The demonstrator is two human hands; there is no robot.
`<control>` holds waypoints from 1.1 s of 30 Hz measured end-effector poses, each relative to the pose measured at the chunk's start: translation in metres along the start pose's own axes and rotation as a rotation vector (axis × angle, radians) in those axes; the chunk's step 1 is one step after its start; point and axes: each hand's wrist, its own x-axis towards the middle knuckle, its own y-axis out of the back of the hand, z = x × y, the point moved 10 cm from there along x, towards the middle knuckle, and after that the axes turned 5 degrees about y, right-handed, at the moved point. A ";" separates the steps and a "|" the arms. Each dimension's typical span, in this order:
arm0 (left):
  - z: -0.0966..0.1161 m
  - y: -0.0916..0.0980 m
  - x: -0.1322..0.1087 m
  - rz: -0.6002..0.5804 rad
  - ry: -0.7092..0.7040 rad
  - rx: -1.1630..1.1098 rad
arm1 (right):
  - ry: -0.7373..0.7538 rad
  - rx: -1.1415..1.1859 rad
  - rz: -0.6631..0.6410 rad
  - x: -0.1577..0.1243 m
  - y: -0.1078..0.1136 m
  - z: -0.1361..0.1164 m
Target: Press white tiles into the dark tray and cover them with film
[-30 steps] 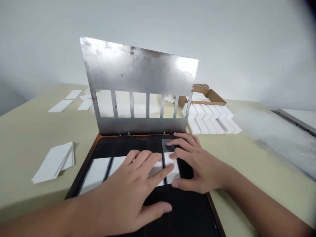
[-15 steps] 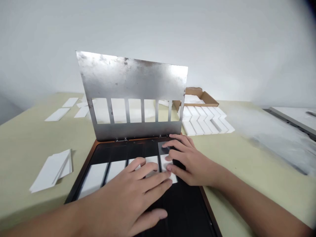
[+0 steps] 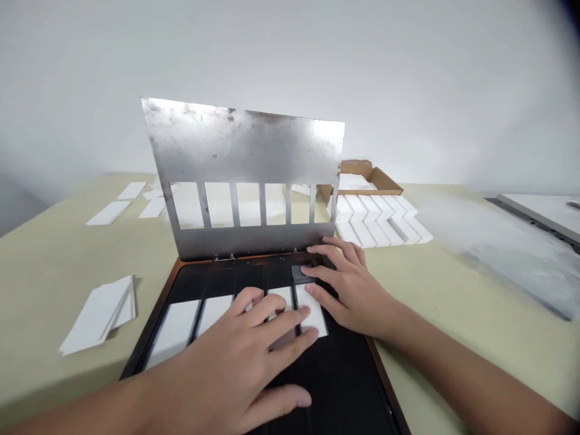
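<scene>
Since half a second ago, my right hand has slid a little toward the hinge, so less of the rightmost white card lies under it, while my left hand has stayed nearly in place. That card lies flat on the black board, between my two hands: my left fingertips reach over it from the left, and the lowest fingertip I can see on my right hand is at its far edge. Just beyond that edge is a dark strip, with another right fingertip on it. Both my hands are open, fingers spread and slightly bent, neither closed around anything; how firmly I press, I cannot tell. My left thumb sticks out above the bare board, apart from the card. More white cards run leftward in a row, partly hidden by my left hand. Past the board, the windowed metal plate stands raised on its hinges.
</scene>
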 end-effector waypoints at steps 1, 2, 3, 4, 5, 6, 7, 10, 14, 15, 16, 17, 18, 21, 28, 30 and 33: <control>-0.001 -0.001 0.000 -0.002 0.003 -0.003 | 0.005 0.019 0.005 0.000 0.001 -0.002; -0.001 -0.002 0.000 -0.003 0.006 -0.009 | 0.010 0.044 0.010 0.000 0.002 -0.003; -0.001 -0.002 0.000 -0.007 0.006 -0.016 | 0.015 0.075 0.011 0.000 0.003 -0.004; -0.002 -0.002 0.000 -0.011 0.009 -0.020 | 0.021 0.108 0.011 0.000 0.003 -0.006; -0.002 -0.003 0.000 -0.017 0.009 -0.021 | 0.027 0.139 0.014 -0.001 0.003 -0.007; -0.002 -0.003 0.000 -0.018 0.010 -0.016 | 0.033 0.164 0.020 -0.001 0.004 -0.008; -0.002 -0.002 -0.001 -0.014 0.008 -0.006 | 0.039 0.183 0.032 -0.001 0.005 -0.008; -0.001 -0.001 -0.002 -0.003 -0.003 0.024 | 0.067 0.197 0.072 -0.002 0.009 -0.009; 0.000 -0.003 -0.002 -0.009 0.007 0.028 | 0.147 0.163 0.098 -0.004 0.011 -0.014; 0.000 -0.004 -0.003 -0.015 0.012 0.023 | 0.164 0.156 0.096 -0.004 0.011 -0.015; -0.001 -0.005 -0.003 -0.025 0.018 0.017 | 0.179 0.152 0.093 -0.005 0.012 -0.017; -0.001 -0.005 -0.003 -0.031 0.023 0.012 | 0.194 0.148 0.089 -0.005 0.012 -0.018; 0.000 -0.006 -0.003 -0.032 0.023 0.008 | 0.208 0.147 0.083 -0.006 0.013 -0.020; -0.001 -0.004 -0.003 -0.033 0.025 -0.001 | 0.248 0.148 0.069 -0.006 0.017 -0.026; -0.005 -0.001 0.001 -0.021 0.045 -0.037 | 0.289 0.114 0.033 -0.007 0.017 -0.031; -0.005 -0.001 0.002 -0.021 0.044 -0.053 | 0.293 0.112 0.039 -0.006 0.017 -0.031; -0.005 0.000 0.002 -0.020 0.051 -0.070 | 0.297 0.110 0.056 -0.006 0.019 -0.032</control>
